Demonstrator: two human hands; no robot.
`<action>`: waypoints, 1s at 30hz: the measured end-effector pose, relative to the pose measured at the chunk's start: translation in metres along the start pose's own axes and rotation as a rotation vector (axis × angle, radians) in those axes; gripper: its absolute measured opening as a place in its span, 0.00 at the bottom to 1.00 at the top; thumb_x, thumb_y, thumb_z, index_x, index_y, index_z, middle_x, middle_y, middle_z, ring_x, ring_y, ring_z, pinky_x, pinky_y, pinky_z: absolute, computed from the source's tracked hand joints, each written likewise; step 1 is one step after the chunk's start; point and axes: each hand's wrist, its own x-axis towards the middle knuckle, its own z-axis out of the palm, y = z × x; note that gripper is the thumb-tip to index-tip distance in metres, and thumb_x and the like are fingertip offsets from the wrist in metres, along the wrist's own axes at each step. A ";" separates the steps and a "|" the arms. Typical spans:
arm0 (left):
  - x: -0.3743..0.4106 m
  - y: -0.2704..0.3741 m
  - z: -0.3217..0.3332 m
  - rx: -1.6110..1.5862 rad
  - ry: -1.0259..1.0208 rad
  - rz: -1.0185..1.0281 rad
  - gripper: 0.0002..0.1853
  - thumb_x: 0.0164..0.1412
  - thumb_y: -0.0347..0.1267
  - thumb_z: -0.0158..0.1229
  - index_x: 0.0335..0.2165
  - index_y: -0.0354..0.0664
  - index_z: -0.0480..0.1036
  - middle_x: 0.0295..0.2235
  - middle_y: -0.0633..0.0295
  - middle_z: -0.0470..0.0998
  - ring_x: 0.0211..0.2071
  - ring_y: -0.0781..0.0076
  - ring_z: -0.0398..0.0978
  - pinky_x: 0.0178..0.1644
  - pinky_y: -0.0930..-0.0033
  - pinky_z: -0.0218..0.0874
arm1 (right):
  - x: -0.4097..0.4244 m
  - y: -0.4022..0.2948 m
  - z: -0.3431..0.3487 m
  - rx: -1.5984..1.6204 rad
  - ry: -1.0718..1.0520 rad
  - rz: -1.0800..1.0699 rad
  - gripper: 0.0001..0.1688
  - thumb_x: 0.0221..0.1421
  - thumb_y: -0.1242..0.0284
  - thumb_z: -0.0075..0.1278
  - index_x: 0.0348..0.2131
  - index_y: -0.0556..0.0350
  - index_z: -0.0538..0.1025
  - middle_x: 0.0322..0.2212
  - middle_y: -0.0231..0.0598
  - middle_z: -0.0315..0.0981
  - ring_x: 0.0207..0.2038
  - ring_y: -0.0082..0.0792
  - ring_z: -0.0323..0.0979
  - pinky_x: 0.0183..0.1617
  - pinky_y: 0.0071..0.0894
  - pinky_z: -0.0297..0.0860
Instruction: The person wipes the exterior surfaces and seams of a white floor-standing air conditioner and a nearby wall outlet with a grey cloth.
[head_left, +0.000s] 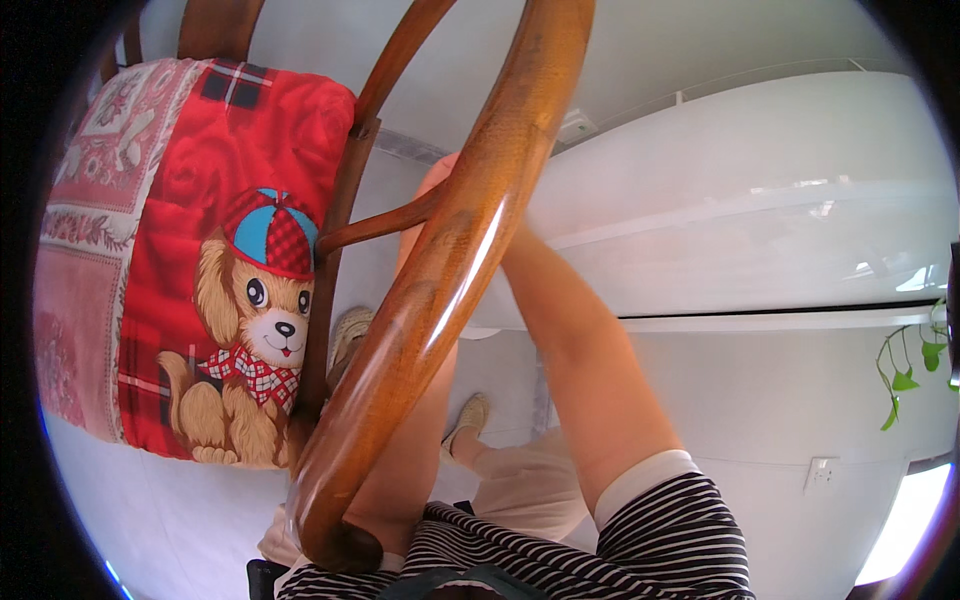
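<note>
A glossy curved wooden armrest (450, 277) crosses in front of both my arms. My left forearm runs behind it, and the skin on its far side, perhaps my left hand (436, 174), is mostly covered by the wood. My right forearm (592, 352) also passes behind the armrest, which hides my right hand. What either hand holds or touches is not visible. Left of the armrest, a red cushion (247, 172) printed with a cartoon dog in a cap lies on the wooden chair, beside a pink patterned fabric section (82, 285).
A large glossy white unit (720, 187) stands to the right. Green leaves (905, 381) trail near its right end. Wall sockets (823, 474) and a bright opening (907, 525) are at lower right. Beige shoes (471, 420) and pale trousers (525, 487) appear below.
</note>
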 end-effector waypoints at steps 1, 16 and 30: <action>-0.002 0.002 0.002 -0.005 0.002 -0.004 0.20 0.61 0.42 0.50 0.49 0.47 0.67 0.45 0.62 0.73 0.47 0.72 0.68 0.52 0.71 0.54 | -0.006 -0.006 0.003 0.028 -0.004 -0.036 0.18 0.51 0.67 0.45 0.42 0.49 0.74 0.42 0.38 0.69 0.46 0.42 0.67 0.49 0.49 0.58; 0.008 -0.013 0.002 -0.064 0.273 0.048 0.17 0.62 0.40 0.49 0.46 0.42 0.69 0.43 0.62 0.73 0.45 0.72 0.69 0.50 0.73 0.56 | -0.260 0.258 -0.207 -0.257 0.961 0.287 0.26 0.47 0.82 0.45 0.48 0.47 0.69 0.46 0.42 0.66 0.47 0.44 0.66 0.52 0.41 0.63; 0.011 -0.014 -0.022 -0.103 0.181 0.045 0.17 0.61 0.37 0.51 0.47 0.44 0.69 0.45 0.62 0.73 0.48 0.72 0.69 0.52 0.72 0.54 | -0.204 0.129 -0.083 -0.318 0.586 0.218 0.26 0.53 0.71 0.42 0.53 0.58 0.66 0.54 0.54 0.58 0.60 0.50 0.53 0.63 0.52 0.46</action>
